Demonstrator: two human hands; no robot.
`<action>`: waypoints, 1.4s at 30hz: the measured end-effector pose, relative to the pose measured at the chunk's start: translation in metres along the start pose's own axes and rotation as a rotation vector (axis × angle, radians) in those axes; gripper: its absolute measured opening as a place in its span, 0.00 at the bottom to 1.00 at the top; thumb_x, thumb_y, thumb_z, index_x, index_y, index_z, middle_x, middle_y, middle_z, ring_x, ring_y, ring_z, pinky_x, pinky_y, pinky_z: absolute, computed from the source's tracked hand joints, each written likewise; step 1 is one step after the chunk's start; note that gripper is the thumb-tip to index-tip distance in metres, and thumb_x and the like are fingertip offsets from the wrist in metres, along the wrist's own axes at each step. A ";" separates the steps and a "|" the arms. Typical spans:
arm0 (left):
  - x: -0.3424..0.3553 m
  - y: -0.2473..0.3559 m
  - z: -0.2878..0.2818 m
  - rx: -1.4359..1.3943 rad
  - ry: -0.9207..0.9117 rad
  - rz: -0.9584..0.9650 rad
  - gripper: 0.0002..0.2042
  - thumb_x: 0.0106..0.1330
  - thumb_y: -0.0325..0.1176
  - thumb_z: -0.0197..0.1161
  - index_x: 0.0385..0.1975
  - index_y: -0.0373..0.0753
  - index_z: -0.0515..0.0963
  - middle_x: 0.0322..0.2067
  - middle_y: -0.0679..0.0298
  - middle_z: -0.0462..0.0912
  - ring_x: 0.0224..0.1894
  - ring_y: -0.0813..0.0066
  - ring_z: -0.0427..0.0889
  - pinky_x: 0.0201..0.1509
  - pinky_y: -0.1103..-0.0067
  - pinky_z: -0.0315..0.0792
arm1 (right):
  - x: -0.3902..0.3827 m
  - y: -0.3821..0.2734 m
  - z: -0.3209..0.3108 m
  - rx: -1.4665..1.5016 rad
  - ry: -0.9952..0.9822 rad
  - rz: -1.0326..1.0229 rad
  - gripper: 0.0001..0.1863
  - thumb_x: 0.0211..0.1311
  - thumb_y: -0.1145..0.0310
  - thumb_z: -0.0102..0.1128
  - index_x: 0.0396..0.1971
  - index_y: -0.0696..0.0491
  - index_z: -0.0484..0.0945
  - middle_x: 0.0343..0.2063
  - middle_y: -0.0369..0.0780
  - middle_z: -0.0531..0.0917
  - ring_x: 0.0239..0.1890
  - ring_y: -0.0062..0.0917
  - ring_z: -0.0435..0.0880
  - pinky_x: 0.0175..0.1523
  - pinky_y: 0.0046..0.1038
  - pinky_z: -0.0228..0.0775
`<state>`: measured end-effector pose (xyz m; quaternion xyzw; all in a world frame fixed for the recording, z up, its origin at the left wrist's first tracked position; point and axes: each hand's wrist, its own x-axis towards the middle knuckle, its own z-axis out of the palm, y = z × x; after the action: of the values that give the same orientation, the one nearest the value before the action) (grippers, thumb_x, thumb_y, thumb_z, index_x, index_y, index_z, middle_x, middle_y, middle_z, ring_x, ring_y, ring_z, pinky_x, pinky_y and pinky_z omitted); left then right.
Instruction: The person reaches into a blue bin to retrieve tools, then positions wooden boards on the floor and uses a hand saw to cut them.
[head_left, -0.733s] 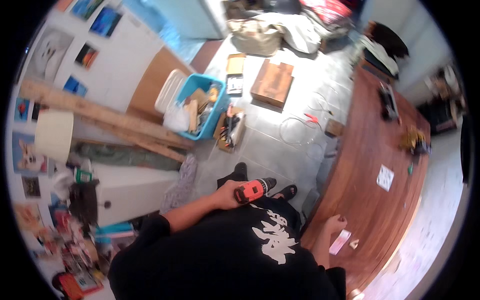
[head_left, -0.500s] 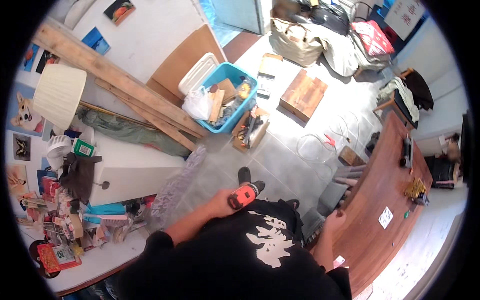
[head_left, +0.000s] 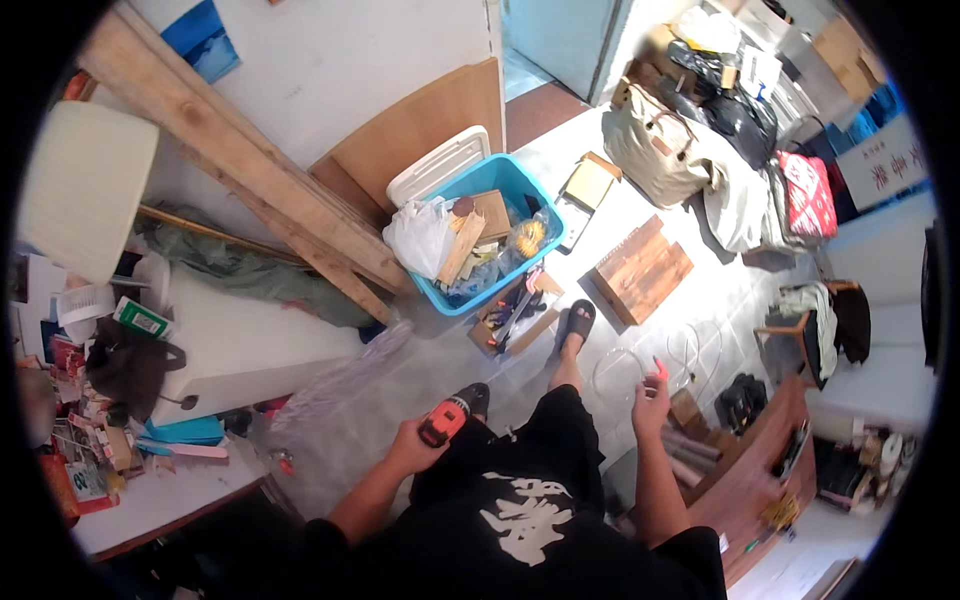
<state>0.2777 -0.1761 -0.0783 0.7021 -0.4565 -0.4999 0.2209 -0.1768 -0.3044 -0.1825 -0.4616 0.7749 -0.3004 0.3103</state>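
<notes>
My left hand (head_left: 408,450) is wrapped round a red and black cordless drill (head_left: 443,422), held low in front of my body above my left foot. My right hand (head_left: 650,402) is out to the right with its fingers curled together; whatever they may hold is too small to make out. Just beyond those fingertips shows a red piece (head_left: 656,368) beside a loop of clear tubing or cable (head_left: 612,362) on the floor. A wooden box or block (head_left: 643,272) lies further ahead on the tiles.
Ahead stands a blue bin (head_left: 440,298) full of odds and ends, with a cardboard box of tools (head_left: 515,322) by it. Long planks (head_left: 235,150) lean at the left. A wooden table (head_left: 745,490) is on the right, a cluttered white table (head_left: 190,510) on the left.
I have stepped forward, my right foot now beside the tool box. The drill stays in my left hand. My right hand has moved from beside the wooden table to over the floor.
</notes>
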 end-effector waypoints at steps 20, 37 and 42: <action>0.265 -0.089 0.153 -0.203 0.051 -0.379 0.18 0.56 0.33 0.74 0.44 0.35 0.80 0.37 0.58 0.87 0.40 0.73 0.87 0.47 0.75 0.79 | 0.430 0.006 0.530 -1.031 -0.879 -1.080 0.45 0.53 0.65 0.67 0.74 0.41 0.61 0.63 0.47 0.71 0.68 0.46 0.67 0.74 0.50 0.51; 0.245 -0.116 0.126 -0.162 0.034 -0.345 0.12 0.61 0.42 0.71 0.39 0.43 0.82 0.35 0.63 0.87 0.40 0.64 0.87 0.44 0.69 0.78 | 0.318 -0.085 0.570 -0.430 -1.079 -0.808 0.32 0.49 0.59 0.71 0.54 0.57 0.77 0.48 0.50 0.81 0.58 0.46 0.78 0.58 0.47 0.71; 0.259 -0.116 0.127 -0.036 -0.007 -0.336 0.14 0.58 0.41 0.75 0.38 0.41 0.82 0.33 0.63 0.87 0.38 0.66 0.88 0.42 0.70 0.79 | 0.466 -0.005 0.636 -1.279 -0.579 -1.536 0.19 0.67 0.62 0.54 0.52 0.56 0.82 0.54 0.45 0.83 0.66 0.40 0.71 0.69 0.46 0.58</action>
<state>0.2335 -0.3244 -0.3482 0.7628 -0.3245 -0.5402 0.1452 0.1306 -0.8405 -0.6727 -0.9635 0.1826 0.1720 -0.0932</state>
